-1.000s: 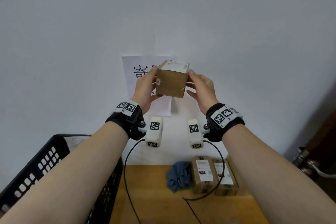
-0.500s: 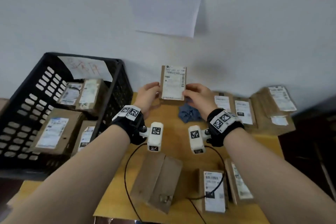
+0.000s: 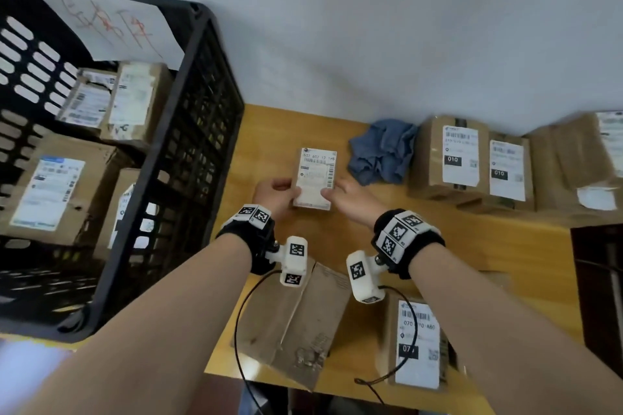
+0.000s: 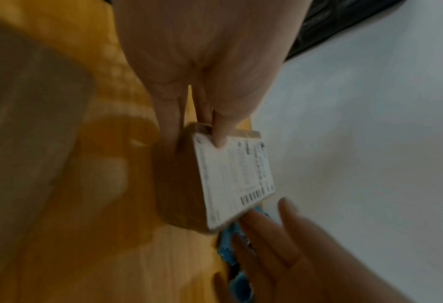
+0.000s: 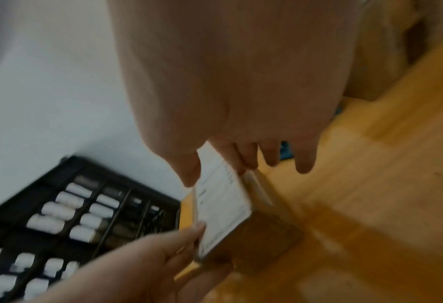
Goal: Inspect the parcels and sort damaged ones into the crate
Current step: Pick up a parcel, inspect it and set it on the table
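A small brown parcel [image 3: 315, 175] with a white label facing up sits low over the wooden table [image 3: 269, 138], between the crate and a blue cloth. My left hand [image 3: 279, 192] grips its left near corner, thumb on the label [image 4: 219, 135]. My right hand [image 3: 347, 199] pinches the right near corner, with the thumb on the label and the index finger at the side; its other fingers are straight and off the parcel [image 5: 223, 213]. The black plastic crate [image 3: 199, 111] stands to the left and holds several labelled parcels [image 3: 50, 192].
A crumpled blue cloth [image 3: 381, 152] lies right of the held parcel. Labelled boxes [image 3: 451, 158] line the back right by the wall. Flattened cardboard [image 3: 296, 320] and another labelled parcel [image 3: 418, 344] lie at the front edge under my wrists.
Both hands brought the parcel down from in front of the wall to the tabletop, label now up. The head view swung down from the wall to the table and crate.
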{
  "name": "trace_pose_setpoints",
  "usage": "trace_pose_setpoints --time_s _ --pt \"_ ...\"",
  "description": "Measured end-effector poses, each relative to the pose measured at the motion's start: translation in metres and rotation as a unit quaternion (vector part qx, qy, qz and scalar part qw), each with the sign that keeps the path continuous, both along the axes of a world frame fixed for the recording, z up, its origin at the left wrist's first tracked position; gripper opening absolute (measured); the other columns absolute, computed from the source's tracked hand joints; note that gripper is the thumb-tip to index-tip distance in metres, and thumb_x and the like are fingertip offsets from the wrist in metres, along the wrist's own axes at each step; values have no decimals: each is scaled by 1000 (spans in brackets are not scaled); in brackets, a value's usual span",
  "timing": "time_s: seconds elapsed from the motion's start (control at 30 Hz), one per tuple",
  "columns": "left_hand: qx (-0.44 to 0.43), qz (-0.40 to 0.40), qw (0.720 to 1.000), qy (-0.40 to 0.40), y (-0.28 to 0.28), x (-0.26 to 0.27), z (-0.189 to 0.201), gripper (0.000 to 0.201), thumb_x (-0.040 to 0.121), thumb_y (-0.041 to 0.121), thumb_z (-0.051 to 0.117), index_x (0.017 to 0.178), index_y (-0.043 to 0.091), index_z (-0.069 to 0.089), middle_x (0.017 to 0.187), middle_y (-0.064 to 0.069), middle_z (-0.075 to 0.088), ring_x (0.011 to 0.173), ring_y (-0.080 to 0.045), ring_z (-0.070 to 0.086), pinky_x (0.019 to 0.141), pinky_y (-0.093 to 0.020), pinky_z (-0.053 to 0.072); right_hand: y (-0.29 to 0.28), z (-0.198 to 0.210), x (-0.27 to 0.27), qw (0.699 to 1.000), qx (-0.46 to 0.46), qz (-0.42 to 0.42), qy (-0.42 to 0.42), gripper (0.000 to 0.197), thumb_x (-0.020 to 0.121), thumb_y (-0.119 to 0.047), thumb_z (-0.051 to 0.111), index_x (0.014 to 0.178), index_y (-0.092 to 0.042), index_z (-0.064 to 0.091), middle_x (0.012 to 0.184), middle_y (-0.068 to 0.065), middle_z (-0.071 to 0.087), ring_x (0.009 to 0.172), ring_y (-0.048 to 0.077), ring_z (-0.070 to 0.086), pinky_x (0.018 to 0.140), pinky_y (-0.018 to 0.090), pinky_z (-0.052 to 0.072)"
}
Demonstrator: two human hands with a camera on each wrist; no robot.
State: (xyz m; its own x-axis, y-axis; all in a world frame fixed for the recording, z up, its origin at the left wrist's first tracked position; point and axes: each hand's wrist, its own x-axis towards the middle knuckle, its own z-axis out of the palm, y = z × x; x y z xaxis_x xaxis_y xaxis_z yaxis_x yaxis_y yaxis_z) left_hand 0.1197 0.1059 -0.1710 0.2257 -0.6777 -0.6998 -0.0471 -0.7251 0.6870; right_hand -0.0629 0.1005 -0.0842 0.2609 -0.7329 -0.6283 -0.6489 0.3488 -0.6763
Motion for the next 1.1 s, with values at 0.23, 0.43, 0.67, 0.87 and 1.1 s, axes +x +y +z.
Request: trace_pose_setpoints --time_s 0.23,0.43,0.67,0.87,1.1 --pt "2 -28 1000 -9 -3 -2 9 38 87 13 83 123 9 69 113 -12 75 101 -26 73 96 -44 61 -5 8 15 972 -104 182 109 54 115 -37 24 159 -9 36 172 9 16 160 26 6 129 45 11" --pt "3 -39 999 17 -2 2 13 42 89 10 81 129 8 67 118 -13 75 103 -28 74 97 -49 60 -18 10 28 947 -69 236 207 44 114 -19 23 150 -3 42 150 21 43 133 33 46 103 42 40" --pt "-12 -53 998 13 -3 4 8 34 92 12 80 122 13 66 107 -9 74 80 -17 71 71 -31 61 -28 -5 36 920 -70 285 260 41 113 -29 27 143 -11 50 137 18 54 120 36 57 100 50 50" --pt "-4 -43 999 23 -3 2 9 37 91 15 81 124 14 64 112 -9 74 90 -24 74 78 -36 61 -36 1 22 963 -43 222 145 40 113 -27 34 129 -5 64 132 13 65 106 25 60 85 32 44" --pt "6 -40 999 23 -3 0 13 26 93 18 79 112 24 62 114 -3 71 97 -19 69 79 -36 59 -28 -25 10 986 -35 -157 41 52 96 -35 68 143 -20 50 142 1 56 123 23 60 102 41 53"
